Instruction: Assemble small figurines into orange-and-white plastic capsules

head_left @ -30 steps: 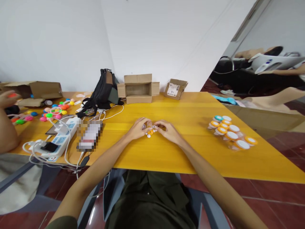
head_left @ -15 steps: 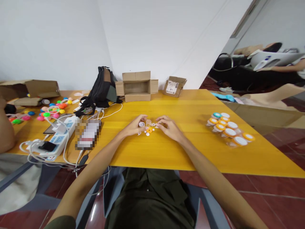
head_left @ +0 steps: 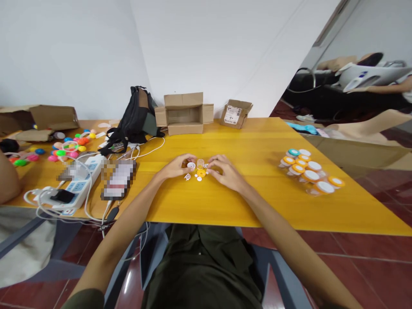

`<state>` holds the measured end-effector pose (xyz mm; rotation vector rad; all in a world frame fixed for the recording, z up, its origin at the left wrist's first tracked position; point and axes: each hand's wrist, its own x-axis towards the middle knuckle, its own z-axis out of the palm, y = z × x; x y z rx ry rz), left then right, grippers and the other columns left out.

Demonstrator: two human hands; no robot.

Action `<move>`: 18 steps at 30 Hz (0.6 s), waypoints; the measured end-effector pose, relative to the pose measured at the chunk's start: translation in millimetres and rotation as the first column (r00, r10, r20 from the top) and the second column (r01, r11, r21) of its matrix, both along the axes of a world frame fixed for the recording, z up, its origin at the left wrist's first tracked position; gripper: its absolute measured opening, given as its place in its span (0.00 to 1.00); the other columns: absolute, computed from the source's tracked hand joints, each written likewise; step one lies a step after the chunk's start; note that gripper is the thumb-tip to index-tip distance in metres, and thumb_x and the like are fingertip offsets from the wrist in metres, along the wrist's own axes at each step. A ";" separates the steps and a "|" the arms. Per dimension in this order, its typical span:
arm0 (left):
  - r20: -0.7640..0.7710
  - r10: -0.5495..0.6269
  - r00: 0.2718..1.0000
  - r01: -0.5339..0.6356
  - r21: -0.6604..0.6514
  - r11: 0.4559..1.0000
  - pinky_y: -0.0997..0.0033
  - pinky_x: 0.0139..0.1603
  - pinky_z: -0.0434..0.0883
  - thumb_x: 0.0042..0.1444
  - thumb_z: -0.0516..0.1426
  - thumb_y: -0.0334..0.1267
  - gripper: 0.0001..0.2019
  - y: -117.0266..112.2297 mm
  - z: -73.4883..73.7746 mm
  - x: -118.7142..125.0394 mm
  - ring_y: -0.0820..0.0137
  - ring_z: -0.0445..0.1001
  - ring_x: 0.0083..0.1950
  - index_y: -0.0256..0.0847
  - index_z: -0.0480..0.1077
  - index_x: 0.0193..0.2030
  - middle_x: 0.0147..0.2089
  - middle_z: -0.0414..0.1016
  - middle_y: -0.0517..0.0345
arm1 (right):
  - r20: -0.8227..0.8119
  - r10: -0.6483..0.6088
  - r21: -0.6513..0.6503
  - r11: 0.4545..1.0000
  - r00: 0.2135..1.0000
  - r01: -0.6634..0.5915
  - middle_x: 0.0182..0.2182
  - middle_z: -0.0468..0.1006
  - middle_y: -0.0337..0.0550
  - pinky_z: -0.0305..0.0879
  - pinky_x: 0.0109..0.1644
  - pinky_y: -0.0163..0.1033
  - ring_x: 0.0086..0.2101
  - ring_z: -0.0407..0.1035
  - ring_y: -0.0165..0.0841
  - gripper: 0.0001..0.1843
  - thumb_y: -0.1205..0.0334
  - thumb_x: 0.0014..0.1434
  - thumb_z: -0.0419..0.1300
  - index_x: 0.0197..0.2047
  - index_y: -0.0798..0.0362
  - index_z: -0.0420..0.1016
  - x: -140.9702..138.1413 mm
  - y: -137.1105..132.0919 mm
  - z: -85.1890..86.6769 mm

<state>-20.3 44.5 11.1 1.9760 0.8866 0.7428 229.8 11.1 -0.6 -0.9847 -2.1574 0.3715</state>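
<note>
My left hand (head_left: 177, 166) rests on the table with its fingers curved and apart beside a white round cap (head_left: 191, 165). The cap lies between thumb and fingertips, and I cannot make out a firm grip. From the other side, my right hand (head_left: 226, 172) reaches in, thumb and forefinger apart, close to a white perforated piece (head_left: 206, 165). Between the hands stand a small clear cup (head_left: 200, 163) and an orange ring-shaped lid (head_left: 201, 173). A white disc (head_left: 199, 179) lies in front of them, and another white openwork piece (head_left: 187, 176) sits below my left hand.
Clear jars with orange, white and teal lids (head_left: 311, 176) stand grouped at the right. Cartons (head_left: 186, 128) and a black backpack (head_left: 137, 116) are at the back. A phone (head_left: 119, 182), power strip (head_left: 80, 184), cables and colourful balls (head_left: 74, 154) occupy the left. Another person's arm (head_left: 8, 180) shows there.
My right hand has moved a little left, towards the small parts. My left hand has drawn slightly back, showing more of the openwork piece. The parts appear to stay in place.
</note>
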 end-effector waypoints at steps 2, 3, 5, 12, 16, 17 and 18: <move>-0.002 0.006 1.000 -0.006 0.009 1.000 0.65 0.50 0.73 0.55 0.64 0.48 0.19 0.3 1.2 -1.0 0.66 0.76 0.44 0.38 0.74 0.49 0.45 0.79 0.52 | 0.061 0.055 0.012 0.998 0.997 -0.056 0.47 0.79 0.47 0.69 0.55 0.52 0.48 0.73 0.43 0.04 0.60 0.64 0.63 0.40 0.46 0.80 -5.2 -4.0 1.8; -0.002 0.011 1.000 -0.011 0.009 1.000 0.66 0.49 0.73 0.55 0.64 0.49 0.19 0.3 1.5 -1.1 0.67 0.76 0.43 0.38 0.74 0.48 0.43 0.79 0.52 | 0.088 0.072 0.014 0.997 0.993 -0.074 0.48 0.78 0.48 0.69 0.55 0.52 0.49 0.72 0.44 0.05 0.60 0.64 0.63 0.41 0.46 0.81 -6.9 -5.6 2.4; 0.001 0.029 1.000 -0.029 0.001 1.000 0.67 0.47 0.73 0.55 0.64 0.51 0.19 0.2 1.4 -0.6 0.68 0.75 0.41 0.38 0.75 0.46 0.41 0.79 0.54 | 0.123 0.090 0.014 0.996 0.988 -0.093 0.49 0.78 0.49 0.68 0.56 0.53 0.50 0.72 0.44 0.05 0.60 0.64 0.64 0.42 0.47 0.81 -8.1 -7.7 2.9; -0.003 0.069 0.998 -0.069 0.023 0.997 0.66 0.46 0.75 0.55 0.64 0.50 0.19 0.1 0.3 0.5 0.67 0.76 0.40 0.39 0.75 0.48 0.42 0.80 0.53 | 0.127 0.108 -0.006 0.994 0.986 -0.108 0.50 0.78 0.49 0.68 0.56 0.55 0.50 0.71 0.45 0.05 0.58 0.64 0.63 0.41 0.45 0.81 -4.5 -8.6 3.6; -0.022 0.095 0.995 -0.094 0.043 0.995 0.64 0.47 0.75 0.55 0.63 0.50 0.19 1.6 -1.0 -0.1 0.66 0.76 0.42 0.39 0.75 0.48 0.43 0.80 0.53 | 0.106 0.115 -0.014 0.993 0.988 -0.114 0.50 0.79 0.48 0.69 0.56 0.55 0.50 0.72 0.45 0.07 0.57 0.66 0.62 0.38 0.45 0.81 -5.4 -9.9 4.4; -0.024 0.102 0.994 -0.101 0.046 0.994 0.64 0.48 0.75 0.55 0.63 0.50 0.20 2.1 -1.4 -0.3 0.65 0.76 0.42 0.39 0.75 0.49 0.43 0.80 0.52 | 0.094 0.117 -0.019 0.993 0.989 -0.116 0.49 0.79 0.48 0.69 0.56 0.54 0.50 0.72 0.45 0.07 0.56 0.66 0.62 0.37 0.45 0.81 -5.6 -10.2 4.6; -0.025 0.107 0.994 -0.106 0.049 0.993 0.63 0.48 0.75 0.56 0.63 0.50 0.20 2.6 -1.8 -0.7 0.65 0.77 0.43 0.39 0.75 0.49 0.44 0.80 0.52 | 0.076 0.116 -0.023 0.993 0.990 -0.114 0.49 0.79 0.47 0.69 0.56 0.54 0.49 0.72 0.45 0.07 0.56 0.66 0.62 0.38 0.45 0.81 -5.8 -10.1 4.7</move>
